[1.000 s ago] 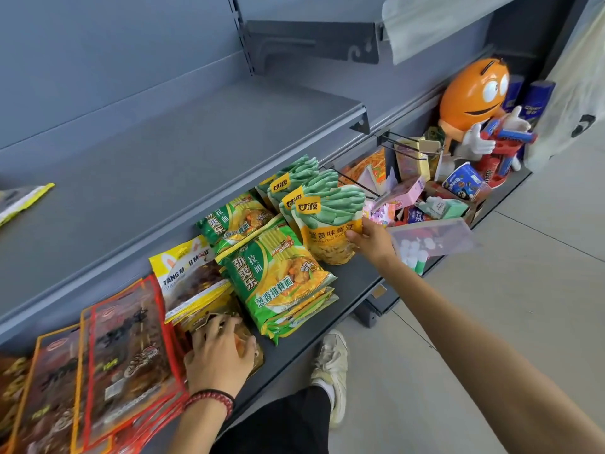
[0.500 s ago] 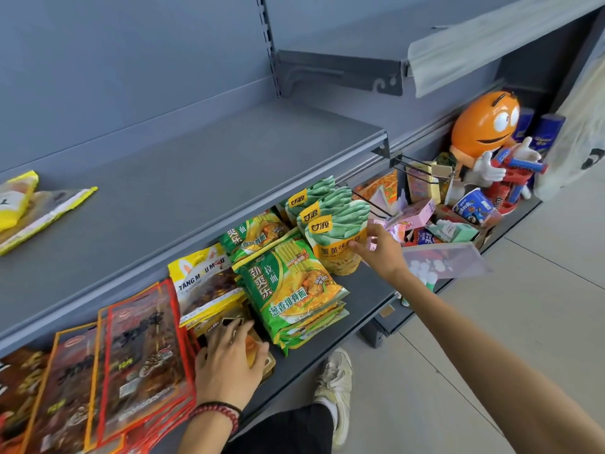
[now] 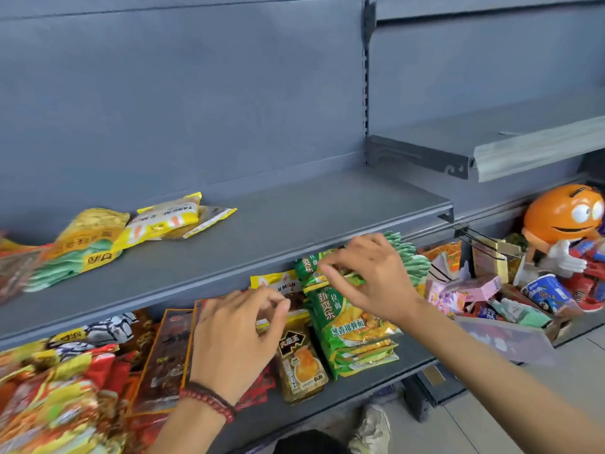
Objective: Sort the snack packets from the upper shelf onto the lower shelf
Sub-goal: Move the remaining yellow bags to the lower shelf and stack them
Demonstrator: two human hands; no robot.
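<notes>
On the upper shelf (image 3: 294, 217), at its left, lie a yellow and green snack packet (image 3: 88, 247), a yellow and white packet (image 3: 163, 221) and a thin one behind it (image 3: 212, 216). The lower shelf (image 3: 376, 371) holds green noodle packets (image 3: 353, 332), a gold packet (image 3: 301, 365), dark red packets (image 3: 163, 358), a yellow and white packet (image 3: 278, 285) and green pea packets (image 3: 414, 262). My left hand (image 3: 235, 339) hovers over the lower packets, fingers loosely curled, holding nothing. Just in front of the upper shelf's edge, my right hand (image 3: 370, 276) hangs above the green packets, also empty.
Blurred red and yellow packets (image 3: 49, 398) crowd the lower shelf's left end. To the right stand an orange candy figure (image 3: 563, 217), wire hooks (image 3: 481, 240), small boxes and a clear plastic lid (image 3: 504, 339). A higher shelf (image 3: 491, 149) juts out at upper right.
My left hand let go of the gold packet and my right left the pea packet. Both hands rose toward the upper shelf. The view swung up and left, showing more packets there.
</notes>
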